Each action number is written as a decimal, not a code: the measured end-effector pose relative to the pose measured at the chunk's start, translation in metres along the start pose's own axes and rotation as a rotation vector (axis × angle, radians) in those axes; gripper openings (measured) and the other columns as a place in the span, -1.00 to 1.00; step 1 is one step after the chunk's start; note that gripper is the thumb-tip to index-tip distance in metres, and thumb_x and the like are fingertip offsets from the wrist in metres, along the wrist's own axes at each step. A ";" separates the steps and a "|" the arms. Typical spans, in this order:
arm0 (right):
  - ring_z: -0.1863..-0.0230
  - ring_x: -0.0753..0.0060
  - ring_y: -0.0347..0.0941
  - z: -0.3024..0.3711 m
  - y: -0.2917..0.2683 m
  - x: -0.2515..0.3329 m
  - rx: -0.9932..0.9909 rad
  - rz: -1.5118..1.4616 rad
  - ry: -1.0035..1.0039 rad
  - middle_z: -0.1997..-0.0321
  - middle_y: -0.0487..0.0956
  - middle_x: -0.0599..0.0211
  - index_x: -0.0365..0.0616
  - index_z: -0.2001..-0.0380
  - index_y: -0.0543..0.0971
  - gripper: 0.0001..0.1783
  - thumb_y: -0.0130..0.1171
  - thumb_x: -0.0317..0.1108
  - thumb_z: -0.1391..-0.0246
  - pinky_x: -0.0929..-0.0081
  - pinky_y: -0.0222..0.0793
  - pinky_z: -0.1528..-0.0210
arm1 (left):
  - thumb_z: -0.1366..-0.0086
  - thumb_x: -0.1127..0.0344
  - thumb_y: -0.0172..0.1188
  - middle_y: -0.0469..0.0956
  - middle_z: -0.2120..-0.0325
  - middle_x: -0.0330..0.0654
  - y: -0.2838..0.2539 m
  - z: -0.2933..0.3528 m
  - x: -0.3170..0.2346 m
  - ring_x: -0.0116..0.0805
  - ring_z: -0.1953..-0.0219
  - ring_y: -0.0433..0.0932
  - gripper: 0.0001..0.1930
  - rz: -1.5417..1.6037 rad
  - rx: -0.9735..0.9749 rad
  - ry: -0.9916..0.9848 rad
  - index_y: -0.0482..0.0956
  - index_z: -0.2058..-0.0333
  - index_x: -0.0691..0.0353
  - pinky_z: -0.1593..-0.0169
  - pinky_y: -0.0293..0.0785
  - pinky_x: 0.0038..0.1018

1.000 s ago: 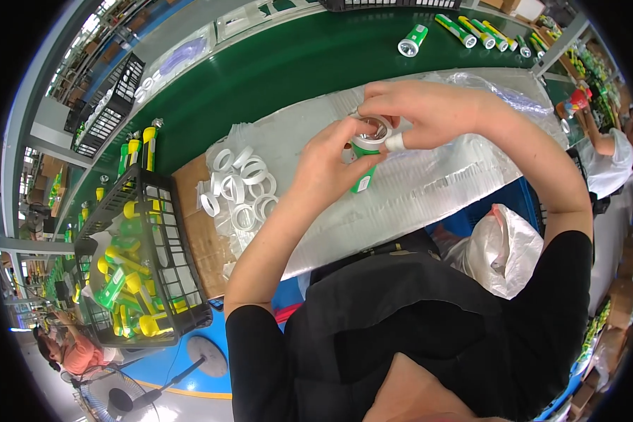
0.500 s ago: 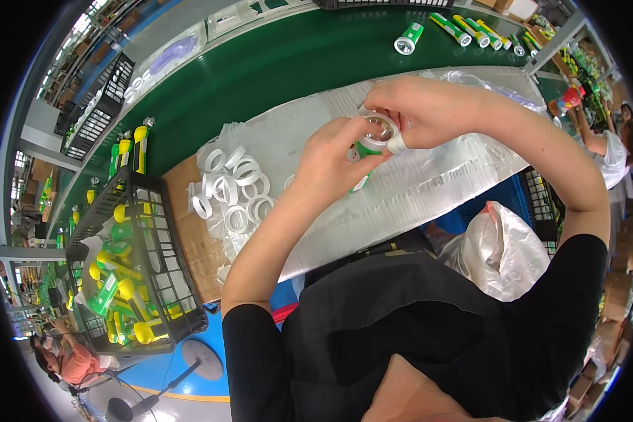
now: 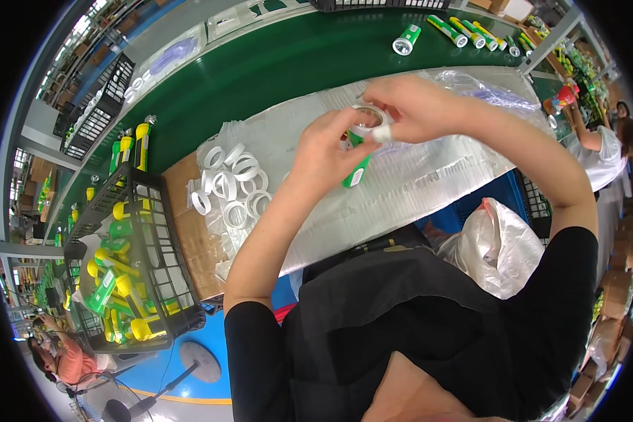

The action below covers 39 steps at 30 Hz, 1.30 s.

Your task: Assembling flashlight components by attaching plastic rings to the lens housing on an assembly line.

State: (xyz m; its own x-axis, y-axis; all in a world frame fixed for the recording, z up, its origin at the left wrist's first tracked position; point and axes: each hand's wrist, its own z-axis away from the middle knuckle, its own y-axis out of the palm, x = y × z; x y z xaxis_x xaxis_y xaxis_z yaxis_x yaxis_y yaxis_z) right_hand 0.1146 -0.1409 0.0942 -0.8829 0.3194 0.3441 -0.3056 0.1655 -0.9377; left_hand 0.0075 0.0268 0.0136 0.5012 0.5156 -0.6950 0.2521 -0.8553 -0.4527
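Observation:
Over the worktable, my left hand (image 3: 322,149) is closed around a green flashlight (image 3: 356,173), its lens end tilted up and its green body showing below the fingers. My right hand (image 3: 416,111) grips the white ring (image 3: 382,114) round the flashlight's head, fingers at the far side and thumb at the near side. A white cover wraps that thumb's tip. Left of my left forearm, a pile of loose white rings (image 3: 224,186) lies on plastic and cardboard. My fingers partly hide the flashlight's head.
At left stands a black crate (image 3: 163,246) full of green and yellow flashlights (image 3: 123,285). More flashlights (image 3: 464,32) lie on the green belt (image 3: 274,74) at the far right. Clear plastic film (image 3: 471,84) covers the table's far right. A white sack (image 3: 496,250) sits below the near edge.
Both hands have shifted slightly left with the flashlight. It has turned so that more of its green body shows below my left hand.

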 end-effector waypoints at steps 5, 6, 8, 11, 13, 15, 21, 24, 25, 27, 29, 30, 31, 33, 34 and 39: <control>0.46 0.17 0.46 -0.001 0.007 0.002 -0.041 0.022 0.180 0.46 0.49 0.17 -0.24 0.32 0.45 -0.50 0.38 -0.05 0.14 0.33 0.37 0.41 | 0.06 0.36 0.46 0.59 0.42 -0.21 0.002 -0.004 0.001 -0.25 0.42 0.56 -0.66 -0.030 -0.027 0.023 0.55 0.27 0.10 0.40 0.47 -0.38; 0.49 0.17 0.45 -0.001 0.005 -0.003 -0.074 -0.055 0.082 0.50 0.48 0.19 -0.24 0.36 0.45 -0.48 0.39 -0.03 0.15 0.33 0.37 0.42 | 0.06 0.37 0.46 0.59 0.43 -0.21 0.002 -0.004 0.000 -0.25 0.42 0.56 -0.66 -0.026 -0.026 0.027 0.55 0.27 0.09 0.41 0.47 -0.38; 0.50 0.19 0.44 -0.002 0.007 -0.024 -0.092 -0.103 -0.108 0.51 0.48 0.20 -0.25 0.38 0.45 -0.45 0.41 0.02 0.17 0.34 0.36 0.43 | 0.06 0.37 0.46 0.57 0.45 -0.20 0.004 -0.005 0.000 -0.24 0.43 0.55 -0.66 -0.004 -0.046 0.058 0.55 0.27 0.09 0.41 0.47 -0.39; 0.45 0.23 0.44 -0.004 0.008 -0.011 -0.042 -0.082 -0.012 0.45 0.49 0.17 -0.26 0.35 0.45 -0.42 0.42 0.03 0.17 0.35 0.38 0.39 | 0.06 0.37 0.46 0.57 0.46 -0.20 0.007 -0.005 0.003 -0.25 0.45 0.55 -0.67 -0.018 -0.082 0.068 0.56 0.28 0.09 0.41 0.47 -0.39; 0.39 0.25 0.46 -0.006 0.008 0.007 0.021 -0.002 0.274 0.37 0.50 0.14 -0.27 0.31 0.46 -0.42 0.41 0.01 0.15 0.36 0.39 0.35 | 0.05 0.37 0.46 0.58 0.45 -0.20 0.006 -0.004 0.003 -0.25 0.46 0.55 -0.67 -0.054 -0.099 0.055 0.56 0.28 0.10 0.41 0.48 -0.40; 0.32 0.29 0.46 -0.008 0.007 0.011 0.038 0.043 0.389 0.28 0.50 0.14 -0.26 0.18 0.45 -0.43 0.41 -0.07 0.11 0.39 0.40 0.31 | 0.05 0.37 0.45 0.59 0.43 -0.20 0.005 -0.004 0.002 -0.25 0.46 0.56 -0.67 -0.100 -0.034 0.040 0.56 0.27 0.09 0.39 0.49 -0.40; 0.43 0.35 0.43 0.002 -0.001 -0.022 -0.007 -0.171 -0.147 0.43 0.48 0.26 -0.24 0.19 0.44 -0.43 0.43 -0.06 0.11 0.40 0.36 0.40 | 0.06 0.36 0.45 0.55 0.47 -0.20 0.006 -0.004 -0.001 -0.25 0.45 0.56 -0.67 -0.013 -0.058 0.069 0.57 0.27 0.07 0.40 0.48 -0.37; 0.42 0.34 0.43 0.002 0.007 -0.002 0.064 -0.085 0.122 0.42 0.48 0.26 -0.24 0.19 0.44 -0.45 0.40 -0.06 0.06 0.39 0.37 0.39 | 0.04 0.34 0.46 0.57 0.45 -0.21 0.010 -0.001 0.002 -0.25 0.45 0.56 -0.68 -0.165 -0.066 0.070 0.57 0.27 0.08 0.40 0.47 -0.36; 0.41 0.34 0.43 0.000 0.009 0.002 0.046 -0.018 0.331 0.41 0.48 0.26 -0.23 0.19 0.44 -0.48 0.38 -0.06 0.03 0.40 0.37 0.39 | 0.04 0.34 0.46 0.57 0.45 -0.21 0.010 -0.002 0.003 -0.25 0.45 0.56 -0.68 -0.168 -0.070 0.069 0.57 0.27 0.08 0.40 0.47 -0.36; 0.45 0.34 0.43 -0.002 0.005 0.002 0.049 0.026 0.350 0.46 0.47 0.27 -0.24 0.24 0.46 -0.46 0.39 -0.02 0.07 0.40 0.35 0.42 | 0.05 0.34 0.46 0.57 0.45 -0.21 0.009 -0.004 0.004 -0.23 0.45 0.56 -0.67 -0.060 -0.073 0.055 0.57 0.28 0.08 0.40 0.48 -0.35; 0.48 0.33 0.43 0.001 0.006 -0.010 0.044 0.067 0.390 0.51 0.47 0.28 -0.25 0.30 0.47 -0.44 0.41 0.02 0.10 0.41 0.33 0.46 | 0.07 0.34 0.47 0.56 0.47 -0.21 0.008 -0.005 0.004 -0.22 0.45 0.56 -0.66 -0.034 -0.063 0.046 0.56 0.28 0.08 0.40 0.48 -0.35; 0.46 0.32 0.44 0.003 0.011 -0.029 -0.126 -0.015 0.062 0.49 0.48 0.26 -0.26 0.31 0.48 -0.42 0.41 0.05 0.11 0.39 0.34 0.44 | 0.08 0.35 0.48 0.54 0.48 -0.21 0.007 -0.006 0.003 -0.22 0.45 0.55 -0.65 -0.013 -0.058 0.037 0.56 0.28 0.08 0.40 0.48 -0.34; 0.44 0.31 0.45 0.003 0.010 -0.029 -0.286 -0.098 -0.272 0.46 0.48 0.24 -0.27 0.33 0.48 -0.40 0.41 0.09 0.12 0.37 0.36 0.42 | 0.08 0.35 0.48 0.54 0.48 -0.21 0.007 -0.006 0.002 -0.22 0.45 0.55 -0.65 -0.011 -0.057 0.037 0.56 0.28 0.08 0.40 0.48 -0.34; 0.35 0.26 0.48 0.005 0.007 -0.027 -0.122 -0.159 -0.160 0.37 0.51 0.20 -0.26 0.28 0.51 -0.38 0.35 0.13 0.10 0.35 0.39 0.33 | 0.09 0.34 0.48 0.55 0.48 -0.19 0.006 -0.006 0.001 -0.22 0.45 0.55 -0.64 0.027 -0.029 0.052 0.56 0.28 0.10 0.39 0.48 -0.35; 0.25 0.21 0.51 0.003 0.002 -0.016 0.047 -0.223 -0.054 0.28 0.53 0.15 -0.25 0.23 0.54 -0.36 0.30 0.17 0.07 0.32 0.41 0.24 | 0.09 0.34 0.48 0.55 0.48 -0.19 0.007 -0.004 0.000 -0.22 0.45 0.55 -0.64 0.025 -0.031 0.047 0.56 0.28 0.10 0.39 0.48 -0.35; 0.34 0.22 0.49 -0.005 0.005 -0.012 -0.040 0.102 0.105 0.36 0.52 0.20 -0.22 0.34 0.53 -0.46 0.26 0.12 0.00 0.31 0.39 0.31 | 0.07 0.36 0.48 0.58 0.43 -0.21 0.004 -0.005 0.001 -0.23 0.44 0.55 -0.65 -0.005 -0.033 0.010 0.55 0.27 0.10 0.37 0.49 -0.40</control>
State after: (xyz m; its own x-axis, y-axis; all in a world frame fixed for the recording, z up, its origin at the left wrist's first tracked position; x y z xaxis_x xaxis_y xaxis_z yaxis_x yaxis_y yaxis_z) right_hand 0.1256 -0.1397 0.0859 -0.8661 0.4316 0.2523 -0.1997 0.1640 -0.9660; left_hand 0.0127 0.0234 0.0140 0.5077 0.5197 -0.6871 0.2815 -0.8539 -0.4378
